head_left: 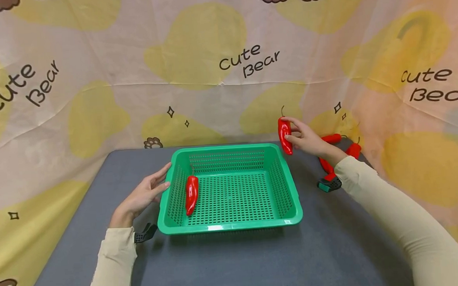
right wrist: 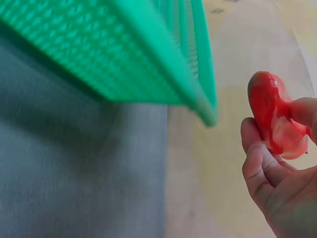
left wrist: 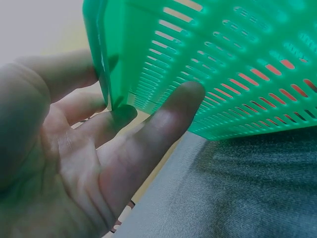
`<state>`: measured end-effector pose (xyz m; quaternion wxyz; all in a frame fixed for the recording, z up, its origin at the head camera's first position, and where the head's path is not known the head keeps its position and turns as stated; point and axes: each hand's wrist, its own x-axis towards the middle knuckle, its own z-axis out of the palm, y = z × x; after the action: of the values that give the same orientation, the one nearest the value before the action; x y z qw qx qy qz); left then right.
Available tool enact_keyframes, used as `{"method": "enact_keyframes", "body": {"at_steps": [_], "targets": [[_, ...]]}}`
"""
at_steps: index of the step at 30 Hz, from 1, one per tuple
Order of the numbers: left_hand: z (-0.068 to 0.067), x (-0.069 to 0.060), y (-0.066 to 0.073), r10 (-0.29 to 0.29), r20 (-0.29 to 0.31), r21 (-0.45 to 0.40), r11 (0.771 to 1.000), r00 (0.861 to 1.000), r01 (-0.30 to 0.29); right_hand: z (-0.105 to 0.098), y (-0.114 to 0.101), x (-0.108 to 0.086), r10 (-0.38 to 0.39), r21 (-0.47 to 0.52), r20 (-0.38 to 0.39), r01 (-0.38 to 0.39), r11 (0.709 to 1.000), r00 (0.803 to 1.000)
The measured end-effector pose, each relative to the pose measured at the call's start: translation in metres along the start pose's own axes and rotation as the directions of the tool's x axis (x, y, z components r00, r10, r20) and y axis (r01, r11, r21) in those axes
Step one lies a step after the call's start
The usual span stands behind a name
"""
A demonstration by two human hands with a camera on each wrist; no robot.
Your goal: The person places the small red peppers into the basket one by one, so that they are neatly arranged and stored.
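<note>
A green plastic basket point(head_left: 230, 226) with slotted walls stands on the grey table, and one red chili pepper point(head_left: 192, 195) lies inside at its left. My left hand point(head_left: 146, 192) is at the basket's left side, its fairly straight fingers touching the rim and outer wall. In the left wrist view, one finger point(left wrist: 171, 111) rests against the slotted wall. My right hand point(head_left: 308, 139) pinches another red chili pepper point(head_left: 285, 136) between thumb and fingers, above the table just beyond the basket's right back corner. Its stem points up. The right wrist view shows this pepper point(right wrist: 270, 106) end-on.
Several red peppers point(head_left: 331, 139) lie on the table at the far right, partly hidden behind the right wrist. A printed cloth point(head_left: 212, 113) hangs behind the table point(head_left: 228, 268) and along both sides.
</note>
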<state>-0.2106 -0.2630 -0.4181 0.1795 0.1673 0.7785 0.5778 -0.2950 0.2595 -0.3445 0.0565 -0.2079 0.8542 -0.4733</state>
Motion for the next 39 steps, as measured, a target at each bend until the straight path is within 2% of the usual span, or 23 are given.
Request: {"method": "enact_keyframes", "body": {"at_steps": [7,16,24,31,39], "targets": [[0.003,0.002,-0.001,0.007,0.003,-0.016,1.0,1.0,-0.007,0.009,-0.015,0.006,-0.052,-0.01,0.002,0.052,0.999,0.999],[0.003,0.001,0.0,0.008,0.01,-0.009,1.0,1.0,-0.008,0.025,-0.025,0.014,-0.075,0.082,-0.007,0.075,0.994,0.997],[0.001,-0.002,0.0,0.01,0.002,-0.009,1.0,1.0,-0.01,0.057,-0.044,0.028,-0.13,0.153,0.023,0.125,0.98,0.991],[0.002,-0.001,0.0,0.01,0.003,-0.017,1.0,1.0,-0.01,0.087,-0.058,0.038,-0.109,0.17,0.066,0.097,0.981,0.992],[0.0,0.0,0.0,0.02,0.008,0.001,1.0,1.0,-0.02,0.117,-0.066,0.049,-0.15,0.193,0.101,0.129,0.973,0.984]]}}
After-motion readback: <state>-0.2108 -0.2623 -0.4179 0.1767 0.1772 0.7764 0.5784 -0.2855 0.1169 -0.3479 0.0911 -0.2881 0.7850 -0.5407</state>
